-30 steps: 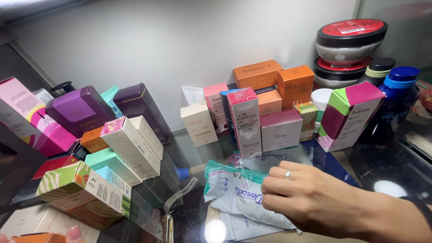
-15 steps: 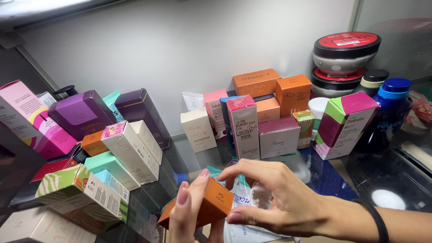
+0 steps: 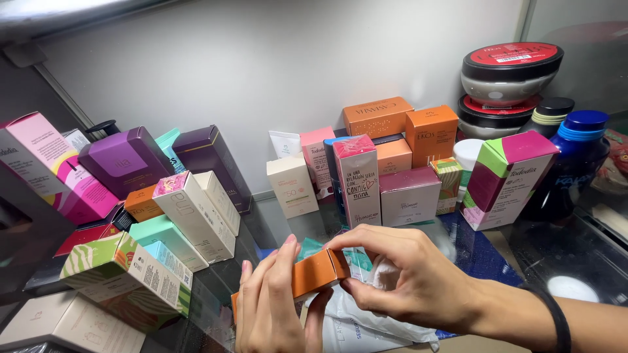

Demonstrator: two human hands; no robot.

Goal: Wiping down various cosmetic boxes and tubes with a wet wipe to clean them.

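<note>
A glass desk (image 3: pixel 281 222) runs along a pale wall and carries a crowd of cosmetic packages. Largest are the two round tubs with red lids (image 3: pixel 511 68), stacked at the far right, with a dark blue bottle (image 3: pixel 575 157) just beside them. To the far left lean a tall pink box (image 3: pixel 39 163) and two glossy purple boxes (image 3: pixel 124 160), tilted against each other. In front of these lies a green zebra-striped box (image 3: pixel 124 278) on its side, with a long white box (image 3: pixel 193 216) and a mint box (image 3: pixel 167 242) behind it. At the right stands a pink-and-green box (image 3: pixel 507 180), tilted slightly. In the middle, a tall pink-topped box (image 3: pixel 358 180) stands upright, a low maroon-and-white box (image 3: pixel 410 196) touches its right side, and three orange boxes (image 3: pixel 405 127) pile behind them.

Near the lower edge, both hands hold a small orange box (image 3: pixel 317 271) above white and teal sachets (image 3: pixel 366 314). The right hand (image 3: pixel 405 281), a black band on its wrist, has its fingers (image 3: pixel 366 238) curled closed over the box's far end, thumb beneath. The left hand (image 3: pixel 275 307) stands upright, fingers nearly straight, pressed against the box's near side.
</note>
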